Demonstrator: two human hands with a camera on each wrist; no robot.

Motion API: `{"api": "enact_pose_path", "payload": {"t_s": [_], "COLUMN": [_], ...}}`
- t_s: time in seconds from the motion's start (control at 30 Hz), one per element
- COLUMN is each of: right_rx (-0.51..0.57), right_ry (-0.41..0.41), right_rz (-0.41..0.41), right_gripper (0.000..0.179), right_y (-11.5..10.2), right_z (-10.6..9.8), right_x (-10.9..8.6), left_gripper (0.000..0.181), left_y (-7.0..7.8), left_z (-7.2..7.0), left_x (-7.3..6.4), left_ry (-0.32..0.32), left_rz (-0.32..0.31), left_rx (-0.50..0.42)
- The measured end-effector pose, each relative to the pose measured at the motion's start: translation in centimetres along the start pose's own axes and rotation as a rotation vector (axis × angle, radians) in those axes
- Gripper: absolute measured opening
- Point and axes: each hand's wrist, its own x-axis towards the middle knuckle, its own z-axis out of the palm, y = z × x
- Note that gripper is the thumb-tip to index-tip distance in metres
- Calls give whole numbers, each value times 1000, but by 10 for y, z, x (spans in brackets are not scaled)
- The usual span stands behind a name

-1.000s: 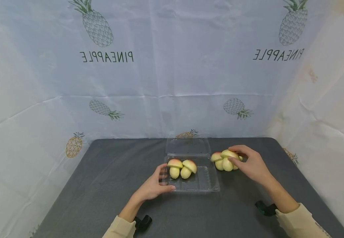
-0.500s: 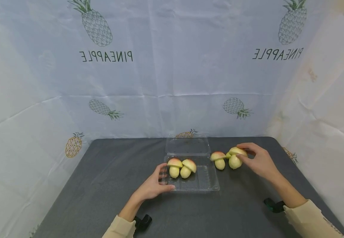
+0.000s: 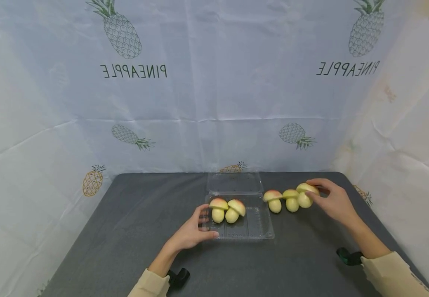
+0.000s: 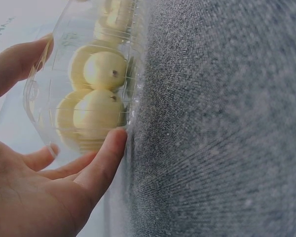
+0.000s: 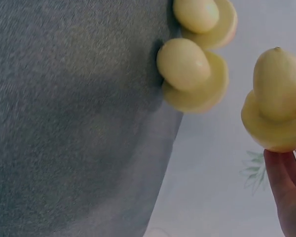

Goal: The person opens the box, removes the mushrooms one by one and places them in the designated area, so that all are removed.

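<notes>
Pinched in my right hand (image 3: 335,202) by its cap is a pale yellow toy-like mushroom (image 3: 305,200); the right wrist view shows that mushroom (image 5: 278,91) raised off the dark table. Two more mushrooms, one with a reddish cap (image 3: 273,200) and a yellower one (image 3: 291,201), lie on the tabletop to its left. A clear plastic clamshell box (image 3: 260,222) has its lid (image 3: 234,181) folded back. Inside, on the left, lie two mushrooms (image 3: 218,210) side by side. My left hand (image 3: 188,233) grips the box's left end, fingers and thumb at its rim (image 4: 32,98).
The dark grey table (image 3: 147,214) ends at a white curtain (image 3: 207,82) printed with pineapples, which also hangs at both sides. Black straps (image 3: 179,277) sit by both wrists, close to the cream sleeves.
My right hand has moved to the right with its mushroom, and the yellower mushroom behind it now shows fully. My left hand and the box have stayed in place.
</notes>
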Motion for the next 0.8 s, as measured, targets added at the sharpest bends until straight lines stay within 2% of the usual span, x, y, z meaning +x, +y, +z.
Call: {"api": "enact_pose_path", "payload": {"t_s": [0.17,0.43,0.8], "right_rx": [-7,-16,-53], "right_ry": [10,-16,-38], "right_rz": [16,94,122], "right_gripper": [37,41,41], "right_y": [9,21,40], "right_z": [-4,-8,-3], "right_x": [-1,-4,-3], "left_gripper": [94,93,94], "left_y": [0,-1,-1], "left_z": [0,-1,0], "left_x": [0,1,1], "left_ry": [1,-3,-10], "left_rz": [-2,-4,0], "left_rx": [-4,-9,-20]}}
